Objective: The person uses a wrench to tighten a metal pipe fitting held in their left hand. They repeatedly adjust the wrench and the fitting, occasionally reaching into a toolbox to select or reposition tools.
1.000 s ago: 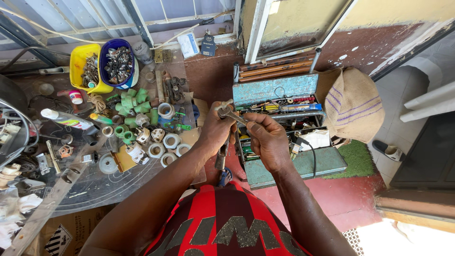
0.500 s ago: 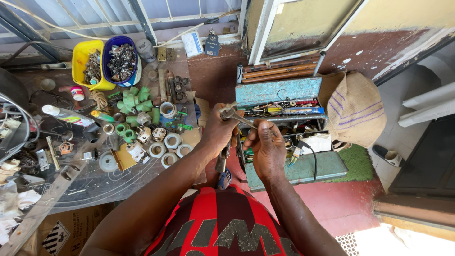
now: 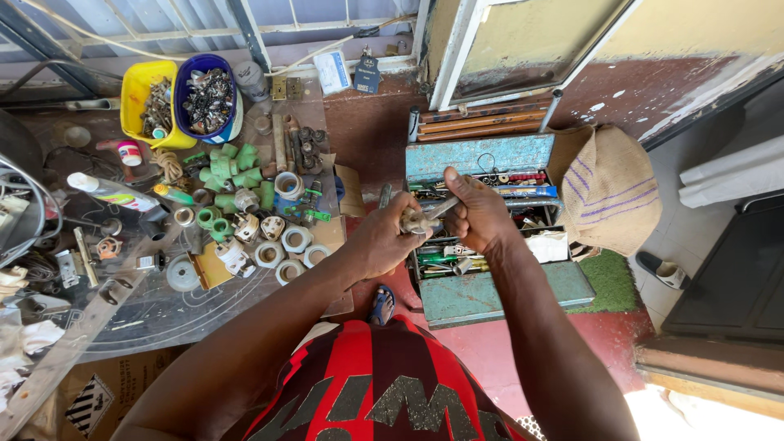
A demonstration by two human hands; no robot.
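My left hand (image 3: 384,237) grips a small brass-coloured metal fitting (image 3: 413,219) in front of me. My right hand (image 3: 478,214) holds a slim metal tool (image 3: 438,208) whose tip meets that fitting. Both hands hover over the near left part of an open blue-green metal toolbox (image 3: 482,296) that lies on the red floor, full of hand tools and small parts. Whether the tool is inside or against the fitting is hidden by my fingers.
A dark board (image 3: 171,306) on the left carries green pipe fittings (image 3: 233,167), rolls of white tape (image 3: 286,241), a yellow tub (image 3: 135,102) and a blue tub (image 3: 224,94) of metal parts. A burlap sack (image 3: 608,188) lies right of the toolbox; a sandal (image 3: 663,271) is beyond it.
Both hands have stayed together over the toolbox; my right hand has shifted slightly around the tool and the view has tilted a little.
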